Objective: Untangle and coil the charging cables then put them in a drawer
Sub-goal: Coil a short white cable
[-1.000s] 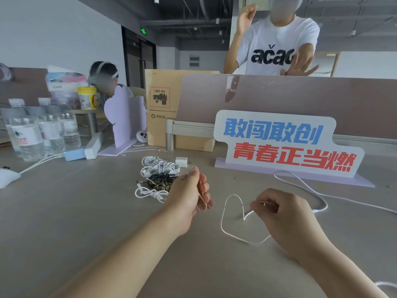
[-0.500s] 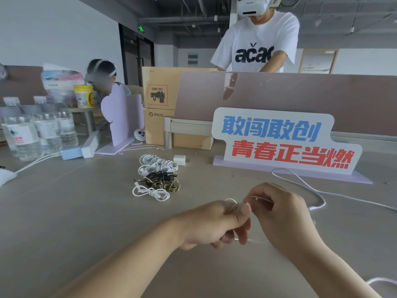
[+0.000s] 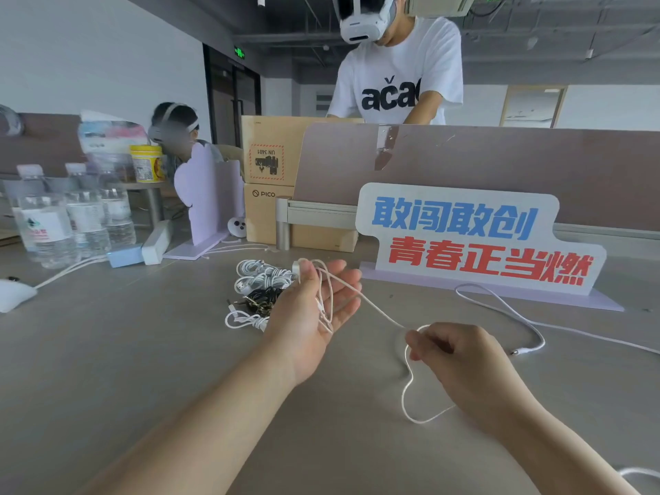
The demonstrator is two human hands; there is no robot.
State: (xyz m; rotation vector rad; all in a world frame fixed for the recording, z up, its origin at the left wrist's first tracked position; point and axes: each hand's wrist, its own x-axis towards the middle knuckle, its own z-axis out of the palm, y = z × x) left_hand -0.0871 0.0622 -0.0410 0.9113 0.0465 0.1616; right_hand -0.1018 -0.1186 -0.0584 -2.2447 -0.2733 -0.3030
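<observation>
Hands parted: left hand point(image 3: 314, 309) spread, cable point(image 3: 379, 311) looped over; right hand point(image 3: 460, 359) pinches it. PICO box point(image 3: 266, 212) behind.

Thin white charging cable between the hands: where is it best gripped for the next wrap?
Probably pinch the thin white charging cable on the raised, straight span just right of the left hand, coming from above, near where the right hand pinches. That span hangs clear of the grey table; the slack loop lies flat.
</observation>
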